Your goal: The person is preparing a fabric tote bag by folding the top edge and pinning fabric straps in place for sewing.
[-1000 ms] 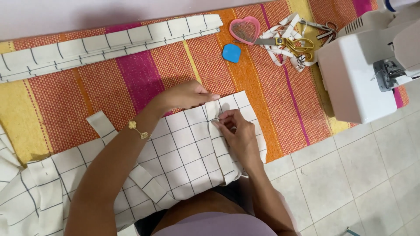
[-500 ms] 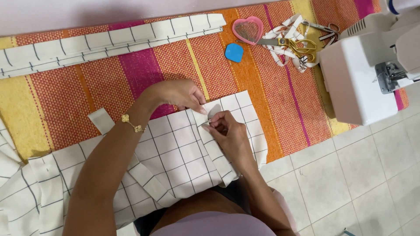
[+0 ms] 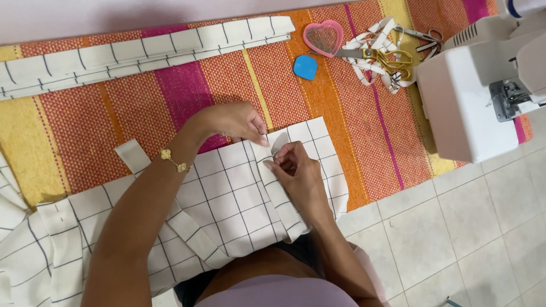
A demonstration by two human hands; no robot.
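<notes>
Your white checked fabric (image 3: 222, 199) lies across the striped woven mat (image 3: 74, 131), spilling onto the tiled floor. Your left hand (image 3: 230, 120) pinches its folded upper edge; just beside it, your right hand (image 3: 296, 173) closes its fingertips on the same fold. Further right sit the blue tailor's chalk (image 3: 305, 67), pink heart-shaped dish (image 3: 323, 38), gold-handled scissors (image 3: 382, 56) and white sewing machine (image 3: 472, 96).
</notes>
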